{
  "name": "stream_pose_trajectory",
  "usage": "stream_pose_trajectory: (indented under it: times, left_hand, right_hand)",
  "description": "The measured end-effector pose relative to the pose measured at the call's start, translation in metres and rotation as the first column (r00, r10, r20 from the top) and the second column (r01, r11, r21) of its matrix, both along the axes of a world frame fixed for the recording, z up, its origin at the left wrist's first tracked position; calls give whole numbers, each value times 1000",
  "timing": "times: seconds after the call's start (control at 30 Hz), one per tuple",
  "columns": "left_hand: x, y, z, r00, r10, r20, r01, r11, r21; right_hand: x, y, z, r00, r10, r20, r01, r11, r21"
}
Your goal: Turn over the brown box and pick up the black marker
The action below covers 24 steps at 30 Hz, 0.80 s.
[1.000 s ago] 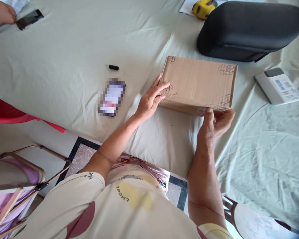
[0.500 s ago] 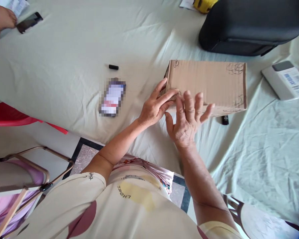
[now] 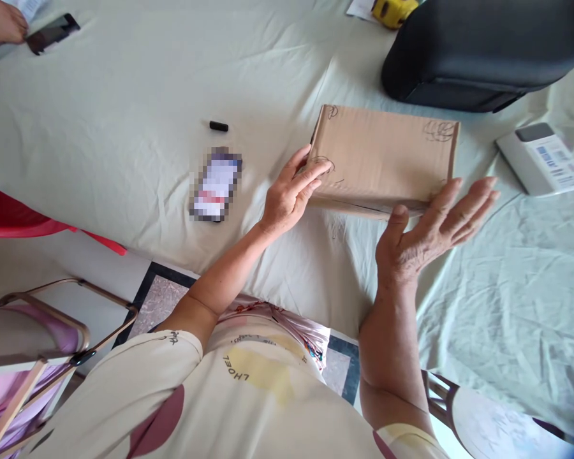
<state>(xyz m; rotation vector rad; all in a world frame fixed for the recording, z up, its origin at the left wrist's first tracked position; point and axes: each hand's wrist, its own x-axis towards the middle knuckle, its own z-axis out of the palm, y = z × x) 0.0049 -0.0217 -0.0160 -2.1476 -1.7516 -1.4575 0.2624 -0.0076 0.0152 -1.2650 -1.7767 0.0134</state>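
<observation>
A brown cardboard box (image 3: 382, 153) with dark scribbles at its corners lies on the cloth-covered table. My left hand (image 3: 289, 197) grips the box's near left corner, one finger resting on top and others along the side. At the near right corner is my right hand (image 3: 430, 233), open with its fingers spread and the thumb by the front edge. From this view I cannot tell whether the right palm touches the cardboard. The box's underside is hidden.
To the left lie a phone (image 3: 217, 185) with a lit, blurred screen and a small black cap (image 3: 219, 126). Behind the box are a black padded case (image 3: 473, 57) and a yellow tape measure (image 3: 393, 11). A white box (image 3: 545, 159) sits right. Another person's hand (image 3: 4, 25) is near a dark phone (image 3: 52, 33).
My right hand has moved from the near left part of the box to its right corner. The box has shifted slightly left and turned. A black object under its front edge is now hidden.
</observation>
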Motion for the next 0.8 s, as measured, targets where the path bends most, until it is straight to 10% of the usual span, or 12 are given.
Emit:
stream_pose_trajectory:
  times: [0.4,0.8]
  left_hand:
    - [-6,-1,-1,976,205,80,-210,975,71]
    - [31,-24,23,984,-45,-171,54,997,50]
  right_hand:
    - [-20,-7,-9,967,88,-238,-88,996,9]
    - [-43,-28,-6,949,274,-157,-270,962,48]
